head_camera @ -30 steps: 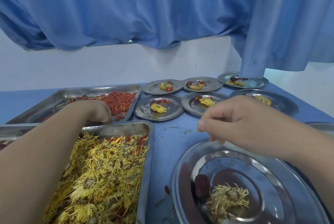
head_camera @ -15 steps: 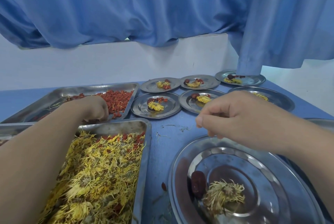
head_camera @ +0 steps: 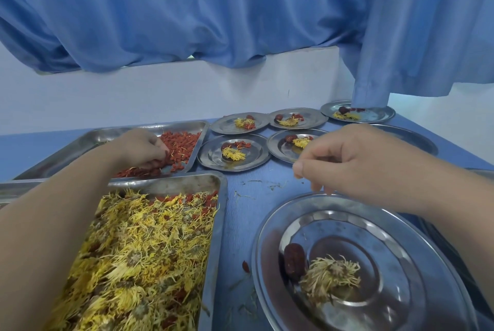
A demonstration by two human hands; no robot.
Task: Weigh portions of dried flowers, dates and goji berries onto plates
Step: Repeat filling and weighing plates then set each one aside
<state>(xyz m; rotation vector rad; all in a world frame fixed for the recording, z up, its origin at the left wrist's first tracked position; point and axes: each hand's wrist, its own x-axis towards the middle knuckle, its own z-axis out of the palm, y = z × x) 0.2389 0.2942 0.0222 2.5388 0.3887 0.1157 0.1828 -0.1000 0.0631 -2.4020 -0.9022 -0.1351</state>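
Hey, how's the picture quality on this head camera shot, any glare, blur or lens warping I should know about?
Head view: wide-angle distortion stretches the near plate into an oval. Head view: the light is diffuse, with soft glare patches on that plate's rim and only faint shadows. Head view: the dried flowers smear toward the bottom-left corner, while the far plates stay fairly sharp.

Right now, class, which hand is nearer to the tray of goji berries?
Left. The left hand is inside the tray, fingers curled among the goji berries; the right hand hovers apart, over the far rim of the near plate.
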